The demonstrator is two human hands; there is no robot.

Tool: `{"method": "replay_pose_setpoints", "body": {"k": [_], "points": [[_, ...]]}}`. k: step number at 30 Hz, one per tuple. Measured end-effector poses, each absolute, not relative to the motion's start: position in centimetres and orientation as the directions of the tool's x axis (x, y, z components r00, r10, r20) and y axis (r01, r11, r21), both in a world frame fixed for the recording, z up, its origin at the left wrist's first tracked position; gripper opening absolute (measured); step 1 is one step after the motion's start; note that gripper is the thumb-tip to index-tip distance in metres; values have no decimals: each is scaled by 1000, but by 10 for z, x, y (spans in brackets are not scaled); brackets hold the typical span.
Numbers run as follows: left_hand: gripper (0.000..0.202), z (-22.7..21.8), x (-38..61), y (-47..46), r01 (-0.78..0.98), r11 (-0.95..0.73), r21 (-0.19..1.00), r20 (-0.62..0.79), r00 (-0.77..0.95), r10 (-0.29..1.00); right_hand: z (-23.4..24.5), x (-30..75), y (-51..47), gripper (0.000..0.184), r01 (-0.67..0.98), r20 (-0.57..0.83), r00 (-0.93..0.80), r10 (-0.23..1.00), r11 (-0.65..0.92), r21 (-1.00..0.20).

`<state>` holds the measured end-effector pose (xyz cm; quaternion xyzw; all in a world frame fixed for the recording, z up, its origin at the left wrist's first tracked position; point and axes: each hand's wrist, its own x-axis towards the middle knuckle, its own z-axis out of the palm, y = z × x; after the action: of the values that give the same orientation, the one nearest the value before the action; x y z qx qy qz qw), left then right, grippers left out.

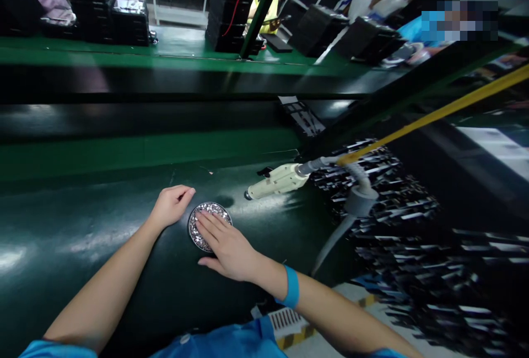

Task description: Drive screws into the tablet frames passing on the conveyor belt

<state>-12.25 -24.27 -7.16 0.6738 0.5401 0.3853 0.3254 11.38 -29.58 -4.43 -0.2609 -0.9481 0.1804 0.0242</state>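
Note:
A small round dish of silvery screws [205, 216] lies on the dark green bench [82, 237] in front of me. My right hand [225, 245] rests flat over the dish, fingers stretched out onto the screws. My left hand [170, 205] sits just left of the dish, fingers curled with the fingertips pinched toward the dish rim; what they hold, if anything, is too small to see. A blue band circles my right wrist [292, 286].
A cream electric screwdriver [278, 180] with a grey cable lies right of the dish. A yellow hose [438, 113] runs up right. Stacked black trays [397, 220] fill the right side. Behind runs a conveyor [144, 82], with black tray stacks [231, 11] beyond.

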Motion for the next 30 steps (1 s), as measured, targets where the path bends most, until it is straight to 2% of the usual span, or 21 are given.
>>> {"method": "replay_pose_setpoints", "body": {"k": [8, 14, 22, 30], "points": [[34, -71, -122, -242, 467, -206, 860, 170, 120, 978, -40, 113, -288, 83, 539, -24, -823, 568, 767, -347], [36, -71, -121, -242, 471, -199, 859, 164, 116, 980, -34, 115, -294, 80, 412, -77, -904, 421, 810, -418], [39, -68, -121, -242, 476, -199, 857, 165, 112, 980, -32, 125, -292, 79, 323, -83, -943, 322, 829, -456], [37, -71, -120, -241, 473, -201, 858, 166, 115, 979, -39, 120, -275, 76, 466, -15, -868, 497, 803, -373]]}}
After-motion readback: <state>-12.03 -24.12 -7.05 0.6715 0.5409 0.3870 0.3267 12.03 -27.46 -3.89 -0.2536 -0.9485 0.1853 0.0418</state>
